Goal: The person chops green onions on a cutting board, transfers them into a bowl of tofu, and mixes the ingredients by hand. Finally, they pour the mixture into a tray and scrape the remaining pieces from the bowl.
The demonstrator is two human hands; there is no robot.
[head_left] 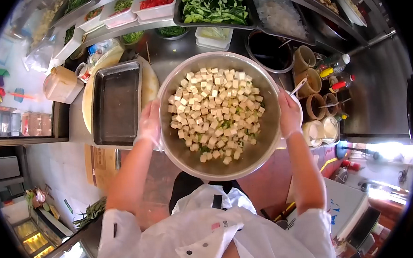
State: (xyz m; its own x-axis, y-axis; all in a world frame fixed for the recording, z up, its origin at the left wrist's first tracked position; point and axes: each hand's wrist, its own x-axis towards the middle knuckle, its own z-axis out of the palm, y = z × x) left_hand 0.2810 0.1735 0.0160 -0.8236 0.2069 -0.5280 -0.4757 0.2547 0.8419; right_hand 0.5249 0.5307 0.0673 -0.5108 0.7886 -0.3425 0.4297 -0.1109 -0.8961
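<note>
Gripping opposite rims, the gloved left hand [149, 124] and right hand [288, 116] hold a steel bowl [268, 140] of tofu cubes [215, 112], fingers pressed against its sides.

Single view taken from the head, pointed steeply down and slightly forward, wide fisheye ringed in black, bowl [268, 125] seen close beneath, counter [165, 56] at top, jacket [212, 236] at bottom

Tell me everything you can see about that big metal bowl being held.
The bowl is large, round and looks like brushed steel, with a thin rim. It is held about level, open side up, the gloved left hand and right hand clasping opposite sides of its rim. Inside lies a heap of pale tofu-like cubes flecked with green.
</note>
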